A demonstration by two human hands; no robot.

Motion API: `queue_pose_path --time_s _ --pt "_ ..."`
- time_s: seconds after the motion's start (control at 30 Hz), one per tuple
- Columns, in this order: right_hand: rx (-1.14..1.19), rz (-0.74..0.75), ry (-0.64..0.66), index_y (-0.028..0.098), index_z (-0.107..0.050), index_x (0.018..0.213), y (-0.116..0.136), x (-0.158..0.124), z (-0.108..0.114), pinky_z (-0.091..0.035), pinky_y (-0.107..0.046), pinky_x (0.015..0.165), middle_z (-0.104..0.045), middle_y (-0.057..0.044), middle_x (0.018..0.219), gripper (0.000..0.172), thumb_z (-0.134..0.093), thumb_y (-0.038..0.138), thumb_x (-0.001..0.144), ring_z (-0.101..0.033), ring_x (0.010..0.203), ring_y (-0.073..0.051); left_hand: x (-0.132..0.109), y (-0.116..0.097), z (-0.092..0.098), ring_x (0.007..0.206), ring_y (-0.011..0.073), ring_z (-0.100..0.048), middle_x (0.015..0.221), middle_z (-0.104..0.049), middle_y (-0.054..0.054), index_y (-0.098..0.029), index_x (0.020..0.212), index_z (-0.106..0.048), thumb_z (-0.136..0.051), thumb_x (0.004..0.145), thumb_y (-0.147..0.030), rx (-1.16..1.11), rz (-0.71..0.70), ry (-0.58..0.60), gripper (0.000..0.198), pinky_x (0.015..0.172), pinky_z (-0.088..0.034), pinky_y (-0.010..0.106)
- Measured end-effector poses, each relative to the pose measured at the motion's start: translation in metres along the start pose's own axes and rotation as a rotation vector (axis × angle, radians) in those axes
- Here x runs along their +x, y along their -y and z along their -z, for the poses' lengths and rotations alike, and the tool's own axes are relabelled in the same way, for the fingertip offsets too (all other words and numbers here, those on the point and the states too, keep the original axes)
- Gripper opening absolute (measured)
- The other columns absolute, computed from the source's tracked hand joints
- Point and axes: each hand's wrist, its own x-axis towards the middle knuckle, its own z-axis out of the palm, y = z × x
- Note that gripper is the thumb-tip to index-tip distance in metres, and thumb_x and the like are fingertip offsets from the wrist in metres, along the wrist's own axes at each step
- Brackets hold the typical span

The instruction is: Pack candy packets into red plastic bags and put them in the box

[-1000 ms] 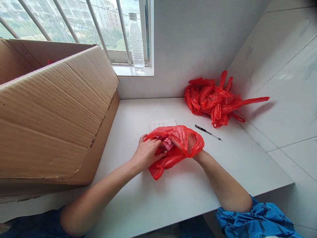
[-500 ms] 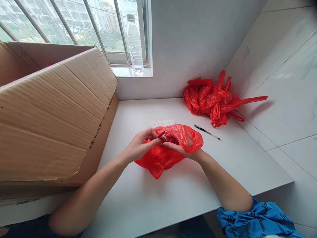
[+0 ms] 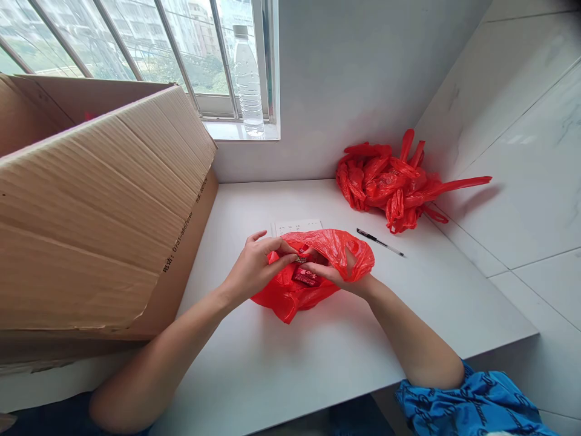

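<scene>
A red plastic bag [image 3: 295, 297] lies on the white table, its mouth gaping around my hands. My left hand [image 3: 261, 263] reaches in from the left, thumb and forefinger pinched on a small foil packet [image 3: 301, 258] with a light pattern. Just below it, inside the bag, shows a dark red packet [image 3: 307, 276] with pale print. My right hand [image 3: 338, 275] enters from the right, with the bag's edge draped over it. Its thumb lies beside the packets; the fingers are curled and mostly hidden by plastic, so what they grip is unclear.
A large cardboard box [image 3: 100, 224] stands open at the left. More red plastic bags [image 3: 385, 181] are heaped at the back right. A pen [image 3: 380, 242] and a marked paper [image 3: 297, 226] lie behind my hands. A water bottle [image 3: 249, 85] stands on the windowsill.
My left fingers and the packet pinched in them have dipped slightly into the bag. The dark red packet below has come into view. My right hand has hardly moved.
</scene>
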Motion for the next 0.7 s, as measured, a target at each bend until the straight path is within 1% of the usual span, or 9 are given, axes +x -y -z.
queue_pose_path --time_s 0.17,0.23,0.3,0.37,0.43,0.47,0.53,0.6,0.7 --pt "-0.058 -0.019 -0.038 0.034 -0.069 0.112 -0.002 0.003 0.0 -0.053 -0.047 0.1 -0.071 -0.001 0.11 0.025 -0.063 0.042 0.09 -0.066 0.107 -0.025 0.002 0.003 0.001 0.08 0.0132 -0.067 0.097 -0.075 -0.005 -0.026 0.096 -0.065 -0.046 0.098 -0.038 0.112 0.007 0.009 0.023 0.119 -0.019 0.044" --pt "-0.149 -0.022 -0.096 0.033 -0.067 0.117 0.003 -0.001 0.002 -0.053 -0.047 0.099 -0.071 -0.002 0.113 0.031 -0.066 0.042 0.087 -0.065 0.108 -0.027 0.002 -0.003 0.009 0.081 0.0142 -0.067 0.102 -0.074 -0.002 -0.027 0.113 -0.063 -0.043 0.1 -0.036 0.256 -0.022 -0.069 0.026 0.119 -0.019 0.045" --pt "-0.251 -0.012 -0.106 0.031 -0.067 0.118 0.016 -0.015 0.008 -0.056 -0.045 0.089 -0.072 -0.003 0.106 0.033 -0.066 0.044 0.087 -0.067 0.098 -0.026 -0.002 -0.016 0.022 0.082 0.0158 -0.067 0.105 -0.072 0.001 -0.027 0.127 -0.057 -0.044 0.099 -0.037 0.384 -0.062 -0.167 0.032 0.115 -0.024 0.046" --pt "-0.297 0.03 0.015 0.031 -0.067 0.115 0.036 -0.036 0.019 -0.057 -0.038 0.078 -0.073 -0.002 0.096 0.029 -0.064 0.045 0.089 -0.068 0.085 -0.022 -0.013 -0.033 0.035 0.08 0.0166 -0.066 0.097 -0.072 0.001 -0.027 0.128 -0.058 -0.046 0.098 -0.042 0.452 -0.104 -0.203 0.035 0.105 -0.036 0.041" --pt "-0.272 0.116 0.222 0.03 -0.07 0.106 0.054 -0.061 0.033 -0.056 -0.031 0.071 -0.072 -0.001 0.088 0.02 -0.063 0.04 0.091 -0.067 0.076 -0.017 -0.028 -0.046 0.04 0.071 0.0165 -0.064 0.081 -0.07 0.0 -0.029 0.122 -0.062 -0.048 0.097 -0.05 0.478 -0.156 -0.131 0.036 0.088 -0.045 0.035" --pt "-0.28 0.159 0.239 0.03 -0.07 0.1 0.061 -0.072 0.04 -0.054 -0.029 0.066 -0.071 0.0 0.082 0.014 -0.064 0.037 0.091 -0.066 0.071 -0.016 -0.038 -0.05 0.039 0.067 0.0165 -0.063 0.075 -0.069 -0.001 -0.03 0.121 -0.063 -0.05 0.094 -0.055 0.487 -0.19 -0.062 0.039 0.08 -0.046 0.033" --pt "-0.405 0.236 0.062 0.029 -0.068 0.094 0.066 -0.085 0.05 -0.051 -0.029 0.061 -0.068 0.0 0.076 0.007 -0.066 0.035 0.089 -0.062 0.065 -0.015 -0.055 -0.052 0.029 0.061 0.0175 -0.063 0.072 -0.07 0.0 -0.03 0.125 -0.062 -0.057 0.087 -0.063 0.514 -0.256 0.087 0.05 0.069 -0.046 0.031" --pt "-0.622 0.281 -0.17 0.029 -0.065 0.097 0.062 -0.085 0.053 -0.049 -0.032 0.062 -0.067 -0.002 0.081 0.016 -0.071 0.038 0.085 -0.061 0.07 -0.018 -0.066 -0.046 0.016 0.062 0.0197 -0.064 0.075 -0.072 0.001 -0.029 0.125 -0.062 -0.062 0.084 -0.062 0.564 -0.296 0.159 0.053 0.063 -0.046 0.032" --pt "-0.897 0.291 -0.256 0.026 -0.063 0.105 0.052 -0.068 0.05 -0.047 -0.036 0.065 -0.067 -0.007 0.097 0.026 -0.071 0.039 0.084 -0.06 0.082 -0.024 -0.069 -0.038 0.009 0.061 0.0186 -0.063 0.074 -0.072 0.001 -0.026 0.1 -0.069 -0.056 0.094 -0.042 0.625 -0.278 0.134 0.021 0.06 -0.044 0.031"
